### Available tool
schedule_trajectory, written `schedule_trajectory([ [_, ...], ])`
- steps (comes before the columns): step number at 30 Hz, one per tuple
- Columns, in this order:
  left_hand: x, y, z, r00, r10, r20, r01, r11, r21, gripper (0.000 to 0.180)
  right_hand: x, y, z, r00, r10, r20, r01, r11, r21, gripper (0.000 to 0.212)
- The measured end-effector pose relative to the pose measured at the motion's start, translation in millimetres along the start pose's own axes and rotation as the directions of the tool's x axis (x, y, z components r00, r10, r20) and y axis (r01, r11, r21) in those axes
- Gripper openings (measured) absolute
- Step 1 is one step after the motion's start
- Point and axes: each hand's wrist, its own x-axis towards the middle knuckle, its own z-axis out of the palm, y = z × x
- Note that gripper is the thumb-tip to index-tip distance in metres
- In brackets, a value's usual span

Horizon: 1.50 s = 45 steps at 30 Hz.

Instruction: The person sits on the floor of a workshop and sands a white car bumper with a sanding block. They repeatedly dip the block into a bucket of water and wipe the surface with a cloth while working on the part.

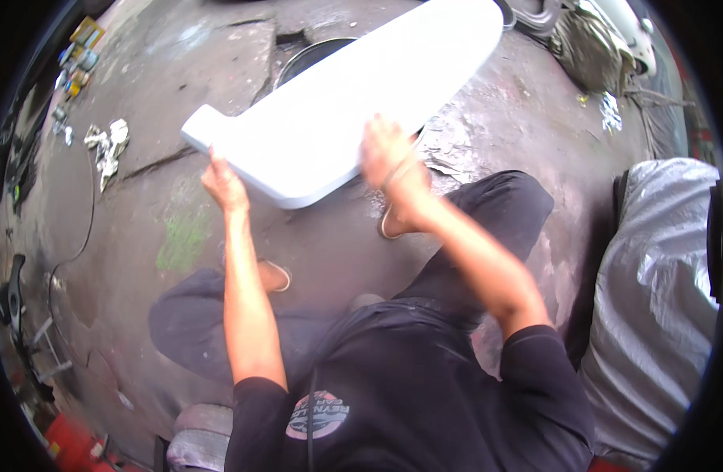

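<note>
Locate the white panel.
Head view, upper centre: the white panel is beyond the person's knees, left hand at its near-left edge, right hand over its near-right edge.

I receive one view, from the left fisheye camera on the wearer's head. It faces steeply down: the shirt (432, 385) lies nearest, at the lower edge; the left hand (224, 187) and right hand (393, 157) fall above centre; the floor (125, 244) spreads farther, bending toward the dark rim.
</note>
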Motion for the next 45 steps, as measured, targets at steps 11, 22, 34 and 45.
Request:
schedule_trajectory([
  [11, -4, 21, 6, 0.986, -0.155, 0.065, 0.158, 0.986, -0.054, 0.072, -3, 30, -19, 0.981, 0.114, 0.157, -0.037, 0.905, -0.424, 0.052],
  [22, -7, 28, 16, 0.95, -0.297, 0.095, 0.303, 0.952, -0.051, 0.081, -10, 49, 3, 0.842, 0.471, -0.263, -0.367, 0.857, 0.362, 0.062],
  [34, 0, 25, -2, 0.942, -0.319, 0.107, 0.321, 0.947, -0.007, 0.088, -8, 66, 5, 0.799, 0.527, -0.29, -0.391, 0.821, 0.416, 0.062],
  [45, -6, 29, -1, 0.936, -0.332, 0.115, 0.338, 0.94, -0.043, 0.089, -18, 64, 2, 0.86, 0.416, -0.296, -0.33, 0.895, 0.301, 0.063],
])
